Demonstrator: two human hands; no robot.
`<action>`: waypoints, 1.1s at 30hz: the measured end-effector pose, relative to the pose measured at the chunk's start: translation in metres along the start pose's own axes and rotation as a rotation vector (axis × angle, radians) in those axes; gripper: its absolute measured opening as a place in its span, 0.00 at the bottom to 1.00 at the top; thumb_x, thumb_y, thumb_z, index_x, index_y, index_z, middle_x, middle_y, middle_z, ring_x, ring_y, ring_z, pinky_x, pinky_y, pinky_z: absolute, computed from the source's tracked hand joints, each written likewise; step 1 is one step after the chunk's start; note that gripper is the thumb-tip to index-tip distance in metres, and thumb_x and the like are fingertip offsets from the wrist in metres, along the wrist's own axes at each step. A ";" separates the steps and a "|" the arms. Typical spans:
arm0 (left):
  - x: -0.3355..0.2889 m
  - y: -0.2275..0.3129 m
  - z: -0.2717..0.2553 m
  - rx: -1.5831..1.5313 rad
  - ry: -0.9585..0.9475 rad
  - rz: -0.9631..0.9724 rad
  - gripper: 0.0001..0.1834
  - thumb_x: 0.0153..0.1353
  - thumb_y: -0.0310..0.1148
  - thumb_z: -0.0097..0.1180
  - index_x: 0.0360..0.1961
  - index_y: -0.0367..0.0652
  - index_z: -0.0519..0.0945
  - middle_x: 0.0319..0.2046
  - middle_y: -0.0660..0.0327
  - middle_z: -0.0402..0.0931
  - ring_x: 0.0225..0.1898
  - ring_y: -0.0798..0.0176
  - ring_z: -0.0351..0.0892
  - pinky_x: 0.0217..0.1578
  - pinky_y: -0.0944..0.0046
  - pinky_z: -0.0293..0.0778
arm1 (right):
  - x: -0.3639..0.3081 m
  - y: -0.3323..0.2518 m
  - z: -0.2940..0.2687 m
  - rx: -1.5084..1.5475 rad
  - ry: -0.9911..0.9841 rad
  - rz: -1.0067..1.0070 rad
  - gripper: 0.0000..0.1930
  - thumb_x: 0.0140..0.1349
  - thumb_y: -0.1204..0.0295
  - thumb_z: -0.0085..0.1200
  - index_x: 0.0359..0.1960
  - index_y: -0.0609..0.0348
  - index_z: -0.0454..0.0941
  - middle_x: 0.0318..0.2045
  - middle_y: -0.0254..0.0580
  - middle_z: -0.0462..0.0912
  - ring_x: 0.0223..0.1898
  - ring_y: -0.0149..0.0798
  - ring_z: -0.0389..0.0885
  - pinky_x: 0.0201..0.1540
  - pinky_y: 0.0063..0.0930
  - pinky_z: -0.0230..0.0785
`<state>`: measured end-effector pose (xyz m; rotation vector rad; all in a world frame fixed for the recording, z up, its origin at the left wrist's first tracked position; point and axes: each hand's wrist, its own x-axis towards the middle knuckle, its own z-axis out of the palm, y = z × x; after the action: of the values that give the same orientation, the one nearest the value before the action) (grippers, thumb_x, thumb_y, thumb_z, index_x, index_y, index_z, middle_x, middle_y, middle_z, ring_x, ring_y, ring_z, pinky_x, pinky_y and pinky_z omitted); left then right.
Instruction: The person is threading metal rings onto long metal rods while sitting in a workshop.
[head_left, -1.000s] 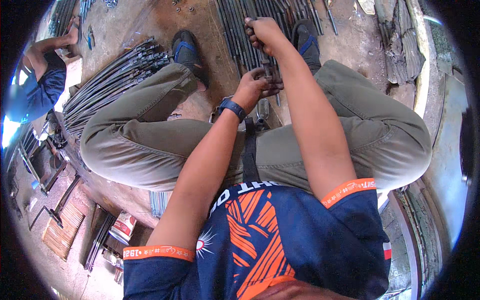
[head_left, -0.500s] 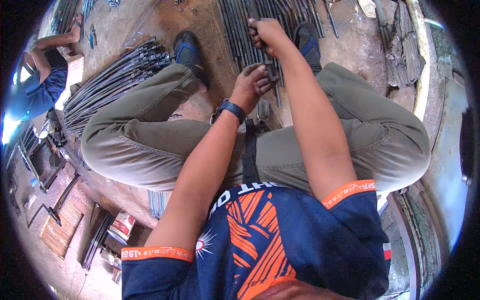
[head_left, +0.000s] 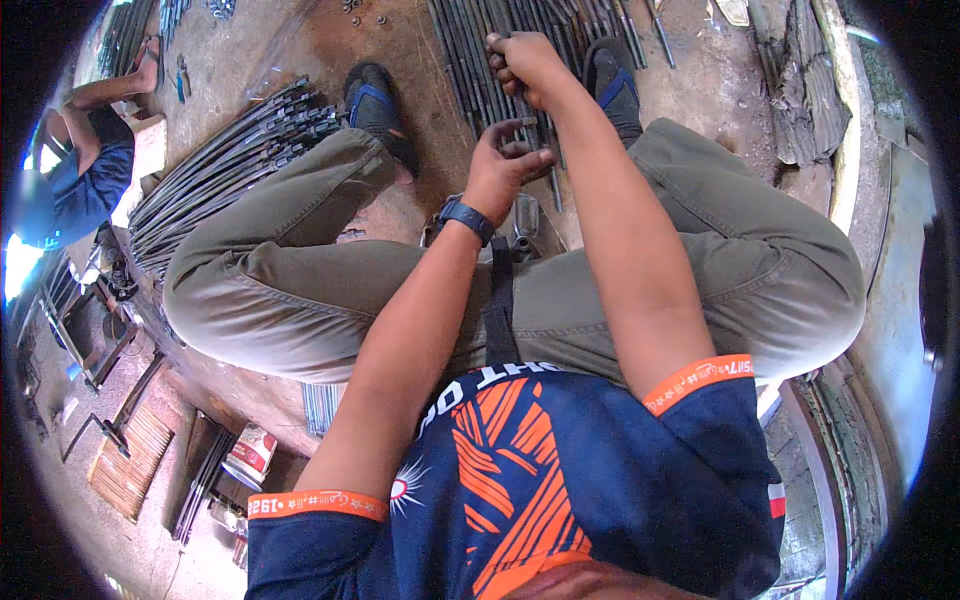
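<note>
Two hands at work in the head view: the right hand is balled up, its fingers closed around what looks like a dark rod, while the left hand sits just below, near the rod's lower end, fingers bent and parted. And there's the change! Half a second ago those left fingers were wrapped about that end; now thumb and forefinger have spread, while the right fist has barely moved. So, by the look of it, the right hand alone is steadying the rod and the left has eased off; whether its fingertips touch it, I can't tell. The rod is out between the sandals, over a row of others on the floor. Over on the left, a pile with blocky ends, and beyond it a co-worker.
</note>
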<state>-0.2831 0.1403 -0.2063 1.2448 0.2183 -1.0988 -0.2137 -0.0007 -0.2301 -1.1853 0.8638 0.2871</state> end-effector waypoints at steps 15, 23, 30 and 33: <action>0.012 0.001 -0.005 0.065 0.115 -0.080 0.14 0.54 0.35 0.58 0.39 0.39 0.72 0.31 0.60 0.75 0.27 0.68 0.73 0.27 0.66 0.70 | 0.003 -0.001 -0.001 0.023 0.024 0.002 0.09 0.63 0.66 0.46 0.27 0.56 0.68 0.16 0.28 0.64 0.13 0.24 0.56 0.14 0.20 0.50; 0.013 0.003 0.001 0.473 0.271 0.328 0.20 0.49 0.43 0.62 0.21 0.33 0.76 0.15 0.60 0.73 0.21 0.66 0.72 0.26 0.65 0.68 | 0.003 0.001 0.006 0.008 0.007 -0.042 0.10 0.62 0.65 0.48 0.27 0.56 0.69 0.16 0.28 0.66 0.13 0.25 0.58 0.14 0.22 0.53; 0.021 -0.004 -0.019 0.559 0.376 0.339 0.20 0.54 0.46 0.58 0.28 0.35 0.75 0.18 0.66 0.68 0.18 0.72 0.66 0.18 0.68 0.64 | -0.006 -0.003 0.008 0.022 0.026 -0.045 0.11 0.62 0.64 0.47 0.25 0.55 0.69 0.17 0.28 0.66 0.13 0.25 0.59 0.15 0.23 0.53; 0.036 -0.022 -0.060 0.390 0.564 0.084 0.22 0.54 0.47 0.58 0.33 0.35 0.75 0.22 0.64 0.72 0.17 0.71 0.65 0.17 0.71 0.62 | -0.007 -0.010 0.007 -0.050 0.093 -0.072 0.10 0.62 0.65 0.47 0.26 0.55 0.68 0.17 0.28 0.66 0.13 0.24 0.58 0.14 0.22 0.51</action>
<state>-0.2567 0.1728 -0.2666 1.8866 0.3845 -0.7126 -0.2087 0.0030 -0.2176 -1.2815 0.8967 0.1969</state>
